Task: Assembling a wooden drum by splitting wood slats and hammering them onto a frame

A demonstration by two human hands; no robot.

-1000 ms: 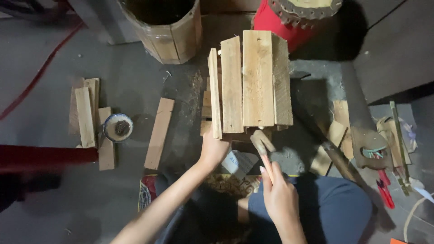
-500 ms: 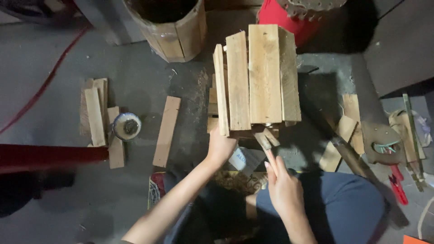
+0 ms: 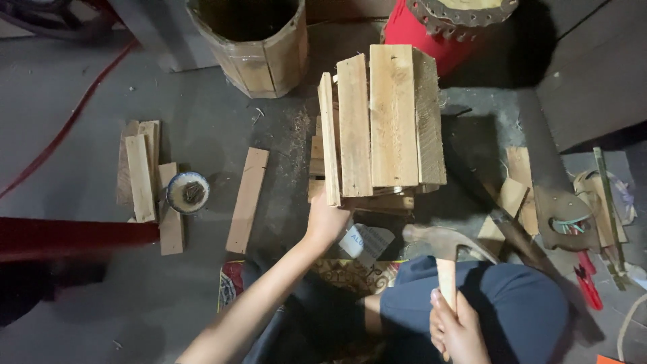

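Since a second ago the right hand (image 3: 457, 323) has drawn back toward the lap, fist wrapped around the hammer (image 3: 441, 253) handle. Ahead and leftward, the slat assembly (image 3: 381, 125) runs lengthwise away; the left hand (image 3: 328, 220) grips its near corner.

Single head-worn cam, looks steeply down at the floor (image 3: 81, 121) from seated height. Close range: slat assembly (image 3: 381, 121) centered, both forearms enter from the bottom edge. Wooden bucket (image 3: 259, 57) marks the top edge. No second view.
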